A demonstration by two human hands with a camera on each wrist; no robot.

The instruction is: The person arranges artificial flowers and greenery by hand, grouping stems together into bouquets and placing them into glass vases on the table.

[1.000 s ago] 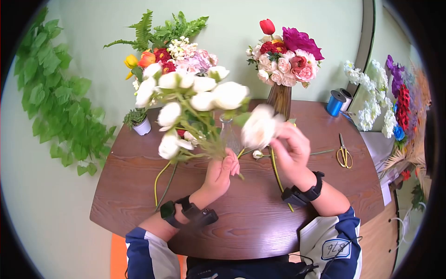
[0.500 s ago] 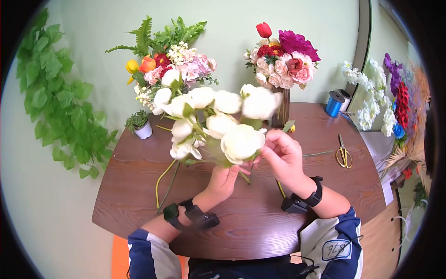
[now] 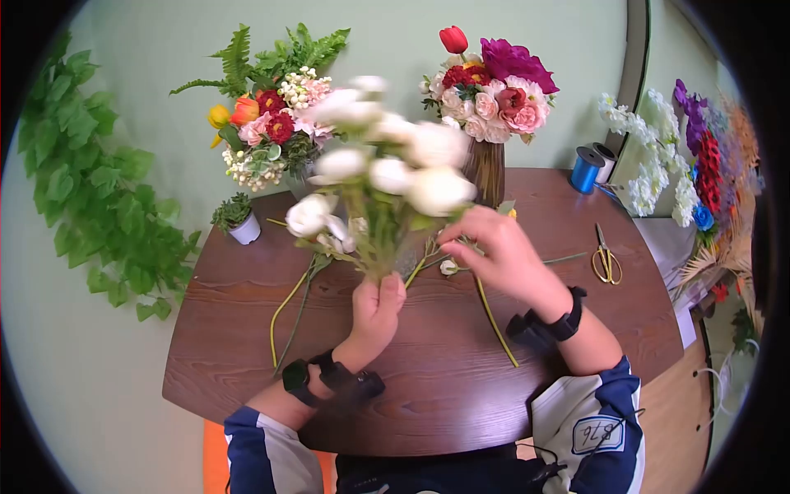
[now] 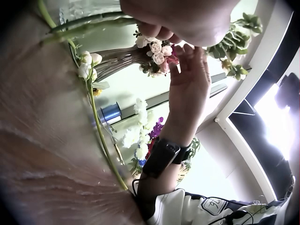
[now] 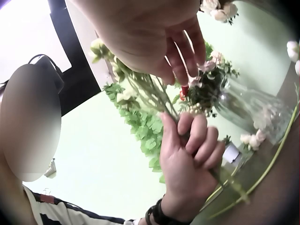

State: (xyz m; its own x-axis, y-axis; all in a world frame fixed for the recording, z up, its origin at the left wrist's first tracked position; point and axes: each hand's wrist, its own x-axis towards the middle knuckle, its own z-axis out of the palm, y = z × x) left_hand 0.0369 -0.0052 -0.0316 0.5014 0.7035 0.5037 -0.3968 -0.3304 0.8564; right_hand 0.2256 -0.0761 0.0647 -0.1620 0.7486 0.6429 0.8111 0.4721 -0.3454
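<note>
My left hand grips the gathered green stems of a bunch of white artificial flowers, held upright over the table. The round blooms are blurred in the head view. In the right wrist view, the fingers of the left hand curl round the stems, whose cut ends poke out below the fist. Beside the bunch's right side is my right hand, its fingers loosely bent with nothing between them. A clear glass vase stands behind the bunch, mostly covered by it in the head view.
Loose green stems with small white buds lie on the wooden table. Two mixed bouquets stand at the back, one in a brown vase. A potted succulent, ribbon spools and gold-handled scissors sit near the edges.
The white bunch, tilted toward me half a second ago, now stands more upright. My right hand has come away from a front bloom and shifted slightly up.
</note>
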